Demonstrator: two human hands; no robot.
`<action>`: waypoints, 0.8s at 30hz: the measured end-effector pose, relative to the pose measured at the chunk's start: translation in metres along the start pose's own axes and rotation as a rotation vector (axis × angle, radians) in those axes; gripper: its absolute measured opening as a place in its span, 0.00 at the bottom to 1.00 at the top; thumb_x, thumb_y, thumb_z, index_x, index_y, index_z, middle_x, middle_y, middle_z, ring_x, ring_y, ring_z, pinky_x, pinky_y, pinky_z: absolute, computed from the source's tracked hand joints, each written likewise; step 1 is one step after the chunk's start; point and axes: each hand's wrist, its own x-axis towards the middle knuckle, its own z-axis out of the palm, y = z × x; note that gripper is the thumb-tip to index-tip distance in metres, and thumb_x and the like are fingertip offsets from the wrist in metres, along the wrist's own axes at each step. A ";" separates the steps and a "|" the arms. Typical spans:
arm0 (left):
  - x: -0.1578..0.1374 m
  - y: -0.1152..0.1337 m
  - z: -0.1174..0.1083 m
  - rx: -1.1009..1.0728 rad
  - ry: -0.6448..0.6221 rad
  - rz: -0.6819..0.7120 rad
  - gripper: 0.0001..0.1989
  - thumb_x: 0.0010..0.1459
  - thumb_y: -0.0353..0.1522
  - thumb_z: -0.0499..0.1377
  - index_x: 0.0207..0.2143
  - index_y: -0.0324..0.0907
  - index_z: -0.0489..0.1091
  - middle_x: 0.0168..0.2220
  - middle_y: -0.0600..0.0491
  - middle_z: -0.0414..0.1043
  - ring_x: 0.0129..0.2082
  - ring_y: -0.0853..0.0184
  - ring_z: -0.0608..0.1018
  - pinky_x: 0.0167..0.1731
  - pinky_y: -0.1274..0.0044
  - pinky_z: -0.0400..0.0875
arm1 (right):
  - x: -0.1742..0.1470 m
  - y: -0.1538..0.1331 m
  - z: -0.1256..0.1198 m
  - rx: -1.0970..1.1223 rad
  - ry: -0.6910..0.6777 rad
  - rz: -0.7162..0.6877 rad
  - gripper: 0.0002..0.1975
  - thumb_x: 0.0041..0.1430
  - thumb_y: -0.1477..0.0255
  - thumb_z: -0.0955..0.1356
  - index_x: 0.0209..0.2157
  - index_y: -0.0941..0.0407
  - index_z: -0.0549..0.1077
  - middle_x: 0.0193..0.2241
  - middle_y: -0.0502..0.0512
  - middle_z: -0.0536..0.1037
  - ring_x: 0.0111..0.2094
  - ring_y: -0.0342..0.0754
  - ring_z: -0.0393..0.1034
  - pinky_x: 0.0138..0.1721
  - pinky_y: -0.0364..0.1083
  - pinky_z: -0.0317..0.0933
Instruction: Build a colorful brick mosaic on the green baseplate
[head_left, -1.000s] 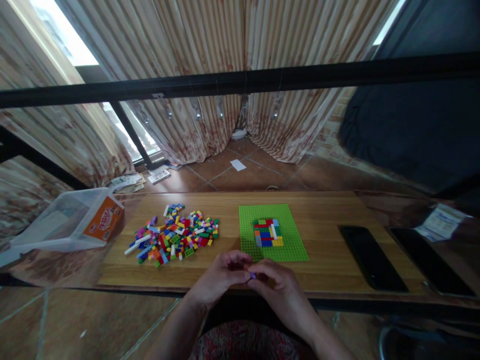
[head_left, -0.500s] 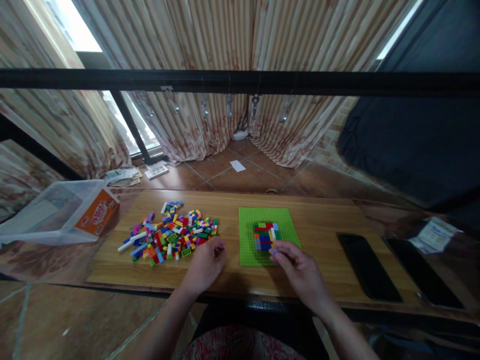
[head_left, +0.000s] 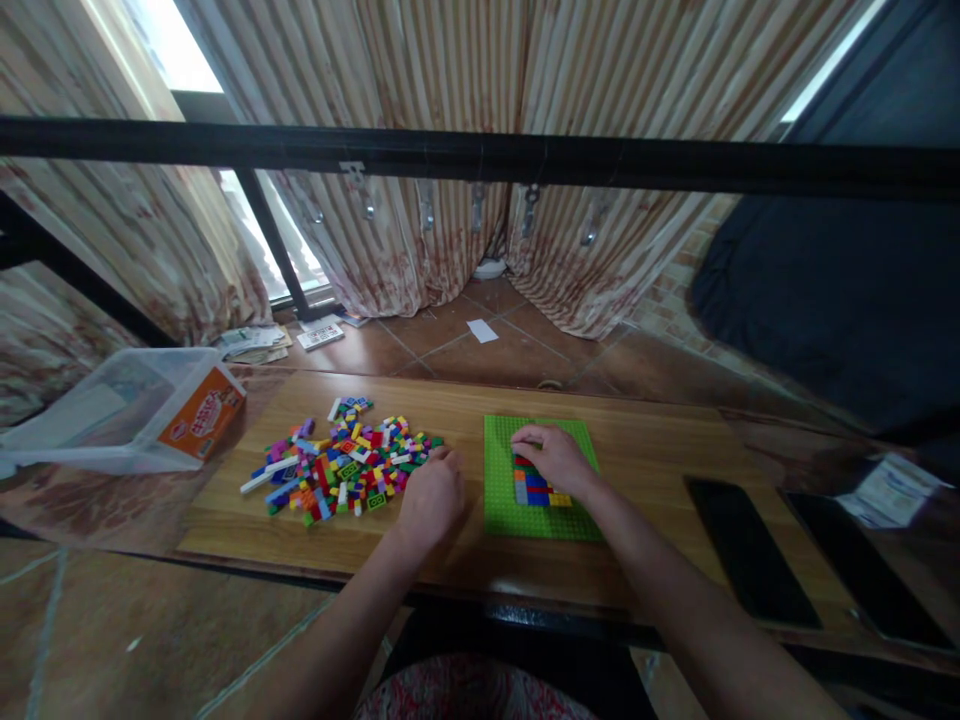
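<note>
On the tabletop, a green studded baseplate (head_left: 501,520) carries a flat patch of joined toy bricks (head_left: 536,490) in blue, red, orange, grey and yellow. My right hand (head_left: 556,458) reaches over this patch and covers its upper part. Its thumb and finger are pinched at the patch's top left corner, on a small toy brick mostly hidden by the fingers. At the right edge of a heap of loose toy bricks (head_left: 349,465), my left hand (head_left: 433,492) rests with its fingers curled in. What those fingers hold, if anything, is hidden.
A clear plastic bin (head_left: 127,455) with an orange label stands to the left. Two dark phone-like slabs, one nearer (head_left: 750,555) and one farther right (head_left: 874,570), lie at the right. A black metal bar (head_left: 480,155) crosses beyond the wooden table (head_left: 645,430).
My right hand has moved from the lower right of the brick patch, where it held a small purple brick, up to its top left. My left hand has shifted slightly up, against the heap.
</note>
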 end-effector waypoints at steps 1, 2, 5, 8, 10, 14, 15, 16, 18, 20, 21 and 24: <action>0.002 0.005 0.000 -0.040 0.011 0.017 0.10 0.59 0.26 0.49 0.34 0.40 0.70 0.37 0.48 0.72 0.37 0.65 0.76 0.37 0.77 0.68 | 0.000 0.002 0.001 0.005 -0.008 0.004 0.05 0.54 0.73 0.67 0.31 0.54 0.77 0.31 0.51 0.81 0.34 0.47 0.75 0.39 0.46 0.65; 0.004 0.010 0.002 -0.094 0.021 0.035 0.09 0.59 0.25 0.50 0.34 0.40 0.70 0.37 0.48 0.72 0.38 0.65 0.76 0.37 0.77 0.68 | -0.001 0.005 0.002 0.010 -0.011 0.009 0.05 0.55 0.72 0.67 0.30 0.54 0.77 0.31 0.50 0.81 0.33 0.47 0.75 0.38 0.46 0.65; 0.013 0.027 0.011 -0.286 0.023 0.063 0.10 0.57 0.25 0.52 0.38 0.41 0.71 0.37 0.50 0.74 0.36 0.67 0.76 0.39 0.77 0.69 | 0.000 0.012 0.001 0.006 -0.004 0.024 0.05 0.54 0.71 0.68 0.30 0.53 0.77 0.32 0.50 0.81 0.34 0.47 0.74 0.40 0.46 0.65; 0.023 0.039 0.024 -0.419 0.012 0.022 0.12 0.55 0.26 0.55 0.43 0.40 0.71 0.38 0.50 0.75 0.36 0.67 0.77 0.39 0.77 0.69 | 0.002 0.018 -0.001 -0.019 0.007 0.024 0.06 0.53 0.70 0.68 0.30 0.53 0.78 0.34 0.51 0.80 0.37 0.48 0.73 0.42 0.47 0.64; 0.028 0.042 0.032 -0.463 0.007 -0.002 0.14 0.55 0.26 0.55 0.45 0.40 0.70 0.38 0.50 0.75 0.37 0.66 0.77 0.39 0.77 0.70 | 0.004 0.020 -0.003 -0.035 0.001 0.014 0.06 0.53 0.71 0.67 0.30 0.53 0.78 0.34 0.52 0.80 0.38 0.48 0.73 0.43 0.47 0.64; 0.032 0.044 0.041 -0.496 0.019 0.016 0.15 0.55 0.25 0.55 0.45 0.41 0.71 0.39 0.51 0.76 0.38 0.66 0.77 0.42 0.76 0.69 | 0.008 0.020 -0.004 -0.078 -0.018 -0.008 0.07 0.53 0.71 0.67 0.29 0.54 0.79 0.33 0.53 0.80 0.37 0.48 0.73 0.42 0.46 0.62; 0.033 0.044 0.043 -0.495 0.030 0.021 0.14 0.55 0.25 0.55 0.45 0.41 0.71 0.39 0.51 0.76 0.39 0.66 0.77 0.42 0.76 0.69 | 0.009 0.020 -0.004 -0.088 -0.023 -0.014 0.07 0.53 0.71 0.67 0.29 0.54 0.79 0.33 0.53 0.80 0.37 0.48 0.72 0.41 0.46 0.62; 0.033 0.044 0.044 -0.492 0.041 0.024 0.14 0.55 0.26 0.56 0.44 0.41 0.71 0.40 0.51 0.76 0.39 0.66 0.77 0.43 0.76 0.69 | 0.009 0.020 -0.004 -0.098 -0.027 -0.020 0.07 0.53 0.72 0.67 0.28 0.54 0.79 0.32 0.53 0.80 0.37 0.48 0.72 0.41 0.46 0.62; 0.033 0.045 0.047 -0.481 0.061 0.020 0.13 0.55 0.27 0.57 0.44 0.42 0.71 0.41 0.50 0.76 0.40 0.65 0.77 0.43 0.75 0.69 | 0.011 0.020 -0.004 -0.118 -0.035 -0.033 0.08 0.54 0.72 0.67 0.27 0.54 0.79 0.31 0.53 0.80 0.37 0.48 0.72 0.41 0.46 0.61; 0.032 0.046 0.049 -0.470 0.079 0.004 0.13 0.56 0.29 0.57 0.44 0.42 0.71 0.41 0.51 0.76 0.40 0.64 0.77 0.42 0.75 0.70 | 0.011 0.021 -0.004 -0.134 -0.041 -0.043 0.08 0.54 0.72 0.67 0.25 0.55 0.78 0.31 0.53 0.79 0.37 0.49 0.71 0.41 0.46 0.60; 0.032 0.046 0.050 -0.464 0.087 -0.002 0.13 0.56 0.29 0.57 0.44 0.42 0.71 0.41 0.51 0.76 0.39 0.64 0.77 0.42 0.75 0.70 | 0.011 0.021 -0.004 -0.140 -0.044 -0.047 0.08 0.54 0.72 0.67 0.24 0.55 0.78 0.30 0.53 0.79 0.37 0.48 0.71 0.41 0.46 0.60; 0.031 0.046 0.052 -0.444 0.107 0.001 0.13 0.57 0.30 0.57 0.45 0.43 0.70 0.41 0.51 0.76 0.39 0.65 0.77 0.41 0.75 0.70 | 0.011 0.021 -0.005 -0.145 -0.055 -0.056 0.08 0.53 0.72 0.67 0.24 0.55 0.78 0.30 0.52 0.79 0.37 0.47 0.71 0.41 0.44 0.60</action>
